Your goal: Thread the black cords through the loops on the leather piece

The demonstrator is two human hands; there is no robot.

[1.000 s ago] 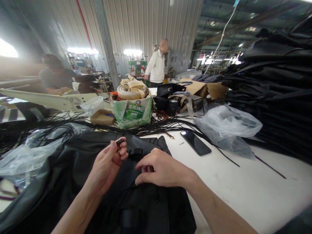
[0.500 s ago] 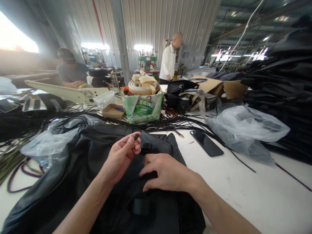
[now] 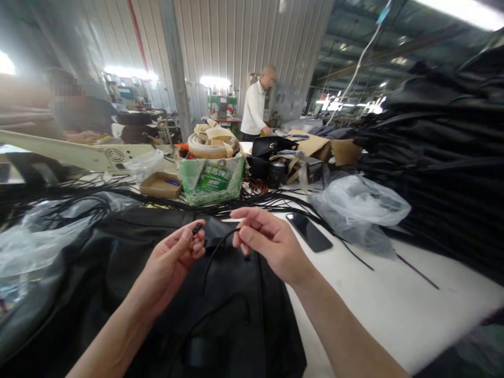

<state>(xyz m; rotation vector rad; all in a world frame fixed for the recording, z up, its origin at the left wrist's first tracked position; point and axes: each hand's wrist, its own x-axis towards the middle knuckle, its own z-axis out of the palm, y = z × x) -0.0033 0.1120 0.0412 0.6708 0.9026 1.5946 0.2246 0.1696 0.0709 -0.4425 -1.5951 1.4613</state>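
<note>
Between the thumb and fingertips of my left hand [image 3: 179,257] is a small black piece [image 3: 197,229], perhaps a cord lock, though it is too small to be sure. My right hand [image 3: 271,244] pinches a thin black cord [image 3: 212,255] near its end. The cord curves down from those fingers onto a black leather-like bag [image 3: 165,315] lying on the white table [image 3: 346,320]. A second stretch of cord loops across the bag's lower part. Both hands are raised above the bag, a short gap apart.
A dark phone [image 3: 310,232] lies right of the bag. Behind stand a green carton [image 3: 212,181] with rolled webbing, a shallow cardboard tray [image 3: 157,186], and a bundle of black cords [image 3: 271,198]. Clear plastic [image 3: 358,205] and stacked black material [image 3: 441,173] are at right. Two people work beyond.
My right hand has risen from the bag and now pinches the cord's end, lifting it beside my left hand. The left keeps the small black piece. The view has turned right.
</note>
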